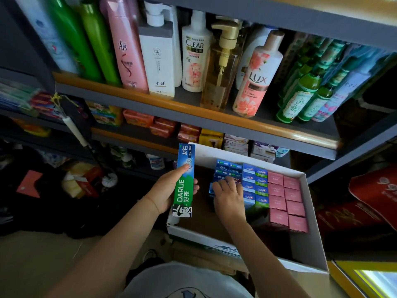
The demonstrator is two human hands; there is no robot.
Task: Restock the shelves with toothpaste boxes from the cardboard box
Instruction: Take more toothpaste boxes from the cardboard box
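Note:
My left hand (pixel 166 192) grips a green and blue Darlie toothpaste box (pixel 184 181), held upright over the left edge of the white cardboard box (pixel 309 214). Inside that box stand rows of toothpaste boxes on end: blue Darlie ones (pixel 227 168), blue and green ones (pixel 256 186) and pink ones (pixel 286 201). My right hand (pixel 229 196) rests with its fingers curled on the tops of the blue Darlie boxes; whether it grips one I cannot tell. The left part of the cardboard box is bare.
Grey shelves with orange edges (pixel 193 112) rise behind the box. Shampoo and body wash bottles (pixel 156 54) fill the upper shelf, soap packs (pixel 163 125) the one below. A brush handle (pixel 75 130) hangs at left. Red bags (pixel 373 196) sit at right.

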